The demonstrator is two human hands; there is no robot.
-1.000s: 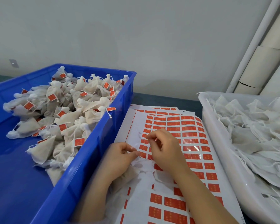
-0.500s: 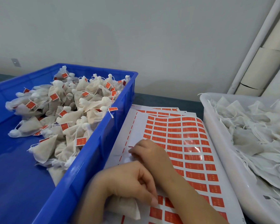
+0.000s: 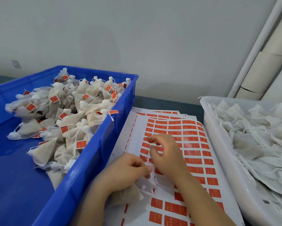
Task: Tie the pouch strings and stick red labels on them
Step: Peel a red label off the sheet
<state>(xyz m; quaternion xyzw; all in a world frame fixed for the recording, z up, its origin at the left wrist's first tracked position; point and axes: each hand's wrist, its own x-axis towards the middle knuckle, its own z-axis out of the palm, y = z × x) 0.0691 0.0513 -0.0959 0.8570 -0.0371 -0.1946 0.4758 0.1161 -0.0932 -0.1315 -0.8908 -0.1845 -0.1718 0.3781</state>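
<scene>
Fingers (image 3: 142, 168) of the left hand (image 3: 125, 172) curl round the gathered neck of a pale pouch (image 3: 125, 194). The pouch lies on the label sheets (image 3: 137, 128), just beside the near wall of the blue crate (image 3: 88, 160). Just beyond, the right hand (image 3: 168, 154) has thumb and forefinger pinching what looks like a thin white string (image 3: 151, 145) above the sheets.

A plain grey wall (image 3: 137, 38) rises behind the dark counter (image 3: 166, 103). A white pipe (image 3: 259, 39) slants up at the right, and a small plate (image 3: 16, 64) sits low on the left. The blue crate takes the counter's left edge, heaped with tied pouches (image 3: 75, 118) bearing red labels (image 3: 81, 144). A white tub (image 3: 218, 144) along the right edge holds limp untied pouches (image 3: 251, 136). Between the two, the sheets show rows of red stickers (image 3: 190, 132).
</scene>
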